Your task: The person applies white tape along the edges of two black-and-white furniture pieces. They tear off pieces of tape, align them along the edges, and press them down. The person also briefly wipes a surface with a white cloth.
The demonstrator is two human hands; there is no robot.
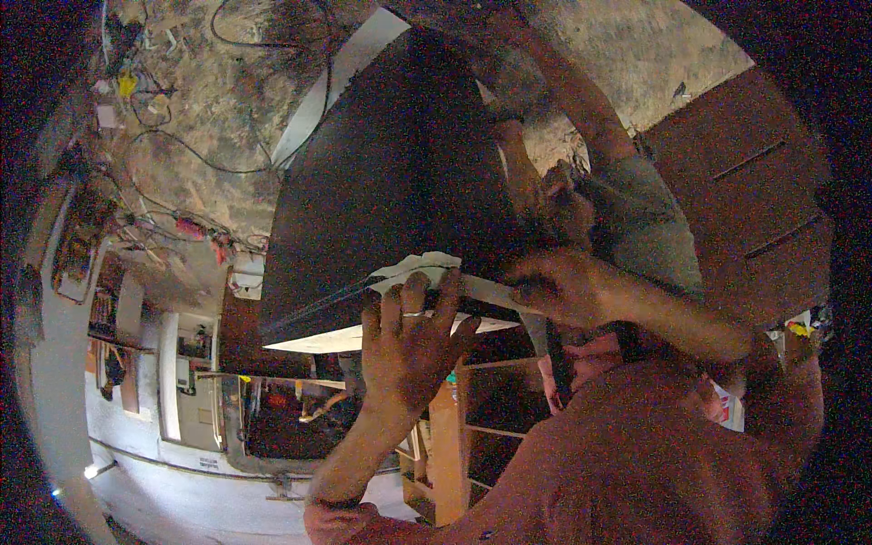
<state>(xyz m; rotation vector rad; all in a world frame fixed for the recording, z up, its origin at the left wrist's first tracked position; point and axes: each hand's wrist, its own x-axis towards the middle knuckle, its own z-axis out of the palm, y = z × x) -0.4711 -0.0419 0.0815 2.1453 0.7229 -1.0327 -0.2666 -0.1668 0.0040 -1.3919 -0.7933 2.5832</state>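
Observation:
A large dark panel rises in front of me, with a pale edge along its near side. My left hand, a ring on one finger, lies against that edge with its fingers stretched out and spread. Under its fingertips is a crumpled whitish piece, perhaps paper or cloth; I cannot tell which. To the right, the fingers of my right hand are bent in and closed on a narrow pale strip that runs along the panel's edge. The right fingertips are partly in shadow.
Just beyond my right hand is another person in greyish clothing, with bare limbs close to the panel. Dark cables trail over the rough brown ground at left. A brown board lies at right. Wooden shelving stands below my left hand.

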